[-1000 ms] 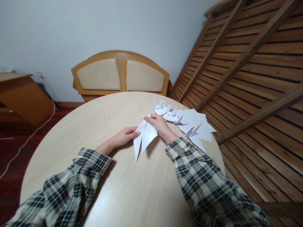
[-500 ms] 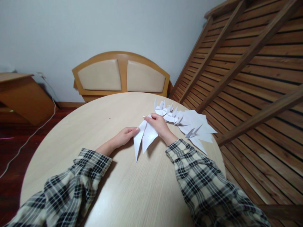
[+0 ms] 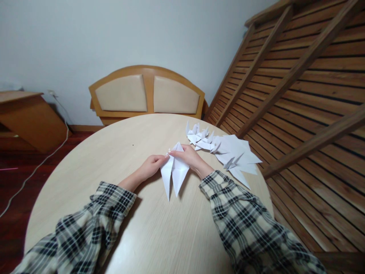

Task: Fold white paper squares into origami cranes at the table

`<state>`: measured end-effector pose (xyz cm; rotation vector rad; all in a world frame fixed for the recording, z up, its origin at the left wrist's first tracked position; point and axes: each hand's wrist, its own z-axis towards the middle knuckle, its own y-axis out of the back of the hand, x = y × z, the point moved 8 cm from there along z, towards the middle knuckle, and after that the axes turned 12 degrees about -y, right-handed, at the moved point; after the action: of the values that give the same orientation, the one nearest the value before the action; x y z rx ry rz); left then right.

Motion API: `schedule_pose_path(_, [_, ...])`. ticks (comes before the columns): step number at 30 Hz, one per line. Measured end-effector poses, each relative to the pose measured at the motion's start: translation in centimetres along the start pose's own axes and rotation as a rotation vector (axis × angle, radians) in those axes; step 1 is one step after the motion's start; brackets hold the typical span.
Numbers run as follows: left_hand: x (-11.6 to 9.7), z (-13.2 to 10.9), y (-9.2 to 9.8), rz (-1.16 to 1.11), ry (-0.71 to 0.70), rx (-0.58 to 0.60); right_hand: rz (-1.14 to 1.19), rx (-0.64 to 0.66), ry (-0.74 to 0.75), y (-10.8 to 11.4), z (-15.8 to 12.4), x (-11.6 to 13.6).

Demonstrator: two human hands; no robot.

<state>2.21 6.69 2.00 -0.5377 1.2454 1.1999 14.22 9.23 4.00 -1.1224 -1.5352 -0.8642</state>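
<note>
A half-folded white paper shape (image 3: pixel 174 173) with two long points toward me lies on the round pale wooden table (image 3: pixel 137 232). My left hand (image 3: pixel 152 164) pinches its left upper edge. My right hand (image 3: pixel 189 158) pinches its top right, fingertips meeting near the upper tip. Both arms wear plaid sleeves.
Several finished folded paper cranes (image 3: pixel 201 137) and a spread of flat white sheets (image 3: pixel 238 154) lie right of my hands near the table's edge. A wooden chair with padded back (image 3: pixel 146 93) stands behind the table. A slatted wooden frame (image 3: pixel 299 87) leans at right; a cable (image 3: pixel 34 169) runs over the floor at left.
Both hands have drawn closer together at the top of the paper shape, which has turned slightly so its points aim more straight toward me. The view has shifted a little.
</note>
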Motion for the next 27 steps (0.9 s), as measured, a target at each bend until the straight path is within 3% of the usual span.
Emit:
schedule_pose_path(8, [0.3,-0.3,-0.3,0.040,0.019,0.025,-0.044,0.003,0.001,-0.1,0.1,-0.6])
schedule_pose_path(19, [-1.0,0.1,-0.5,0.042,-0.078,0.049,-0.046,-0.179,0.138,1.8,0.4,0.8])
schedule_pose_path(27, [-0.5,0.0,-0.3,-0.047,-0.054,0.017,-0.094,-0.229,0.189,1.9,0.4,1.2])
